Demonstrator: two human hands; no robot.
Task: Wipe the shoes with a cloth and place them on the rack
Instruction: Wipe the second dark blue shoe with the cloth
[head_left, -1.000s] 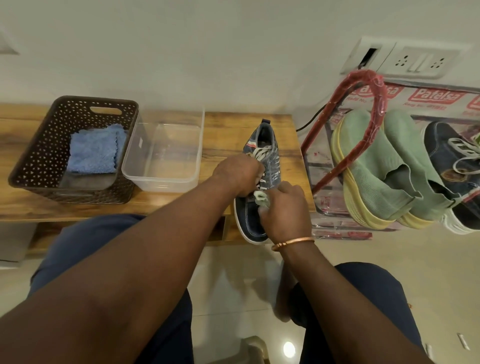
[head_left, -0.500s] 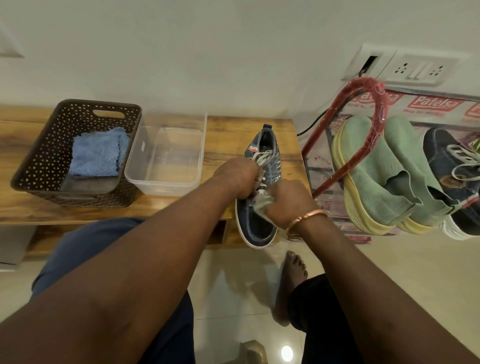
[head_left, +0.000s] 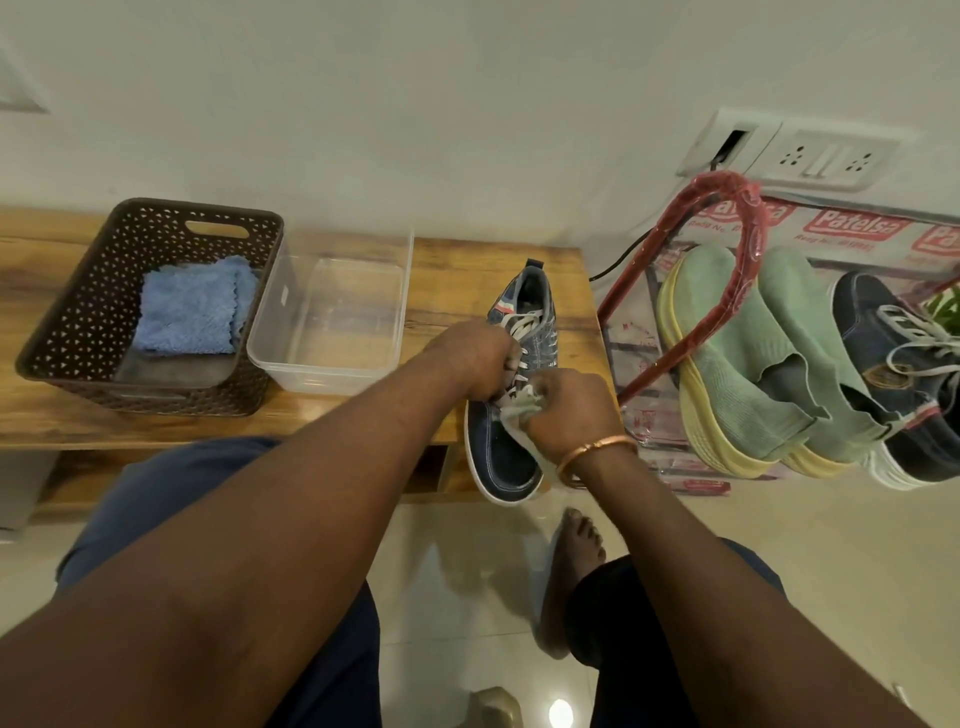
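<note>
A dark blue denim sneaker (head_left: 501, 457) with white laces lies on the right end of the wooden bench (head_left: 467, 270), its toe over the front edge. My left hand (head_left: 475, 358) grips the sneaker at its laces. My right hand (head_left: 566, 410) holds a pale green cloth (head_left: 519, 410) bunched against the shoe's upper, just below the laces. To the right stands a red shoe rack (head_left: 691, 317) holding a pair of green knit shoes (head_left: 737, 364) and another dark blue sneaker (head_left: 904, 374).
A brown perforated basket (head_left: 78, 332) with a folded blue cloth (head_left: 189, 312) sits on the bench at the left. Next to it stands a clear plastic tub (head_left: 332, 312). A wall socket plate (head_left: 810, 156) is behind the rack. My bare foot (head_left: 576, 545) rests on the tiled floor.
My right hand with the cloth has slid from the left of the laces toward the shoe's right side. My left hand has kept its grip. The view shifted slightly.
</note>
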